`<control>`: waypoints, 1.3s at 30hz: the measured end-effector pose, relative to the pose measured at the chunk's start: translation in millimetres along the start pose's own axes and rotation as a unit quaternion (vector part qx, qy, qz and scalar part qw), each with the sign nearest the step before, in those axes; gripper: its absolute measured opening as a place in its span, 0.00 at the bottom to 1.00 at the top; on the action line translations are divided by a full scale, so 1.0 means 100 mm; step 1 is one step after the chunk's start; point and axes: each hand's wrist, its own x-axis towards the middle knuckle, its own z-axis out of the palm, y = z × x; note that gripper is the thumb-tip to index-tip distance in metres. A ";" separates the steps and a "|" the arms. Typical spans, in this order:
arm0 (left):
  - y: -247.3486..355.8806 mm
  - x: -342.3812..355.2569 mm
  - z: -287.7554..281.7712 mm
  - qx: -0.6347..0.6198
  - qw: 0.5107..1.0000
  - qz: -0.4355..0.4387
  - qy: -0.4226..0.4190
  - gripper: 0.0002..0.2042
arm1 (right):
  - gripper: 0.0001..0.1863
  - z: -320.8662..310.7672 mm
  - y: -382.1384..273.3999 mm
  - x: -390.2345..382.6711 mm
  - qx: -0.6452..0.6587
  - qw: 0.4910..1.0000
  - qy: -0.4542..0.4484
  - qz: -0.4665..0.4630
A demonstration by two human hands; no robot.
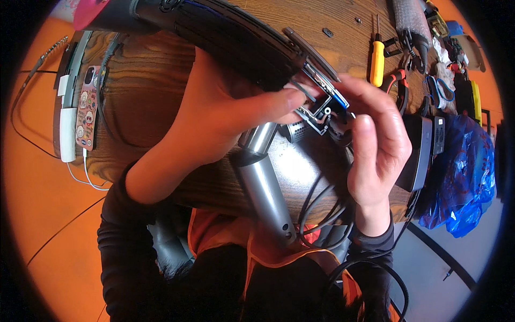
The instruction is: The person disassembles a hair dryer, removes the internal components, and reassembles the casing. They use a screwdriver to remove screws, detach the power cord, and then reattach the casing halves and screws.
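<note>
My left hand (217, 112) is wrapped round a black housing (230, 40) with a pink end at upper left, its thumb pressing near the opened right end. There an exposed assembly (324, 91) shows a circuit board, metal clips and a small white screw post. My right hand (378, 145) grips that same end with curled fingers, thumb raised beside it. Below them lies a grey metal tube (265, 190) with two holes, beside a perforated metal cylinder (295, 131) and loops of black cable (316, 214).
A phone in a decorated case (86, 107) lies left by a power strip (68, 131). Right are a yellow screwdriver (377, 61), red-handled pliers (397, 80), a bubble-wrapped item (407, 16), a dark box (416, 153) and a blue plastic bag (461, 177). Small parts (327, 32) lie at the back.
</note>
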 end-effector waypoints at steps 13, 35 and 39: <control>0.03 0.02 -0.02 -0.052 0.998 -0.032 0.034 0.19 | 0.19 0.04 0.04 0.01 -0.202 0.962 0.002 -0.186; -0.06 0.16 -0.17 0.145 0.970 0.158 -0.112 0.38 | 0.18 0.09 -0.02 0.00 -0.192 0.972 -0.023 -0.130; -0.07 0.12 -0.12 0.004 0.993 0.097 -0.072 0.31 | 0.19 0.11 0.01 0.03 -0.169 0.978 -0.019 -0.118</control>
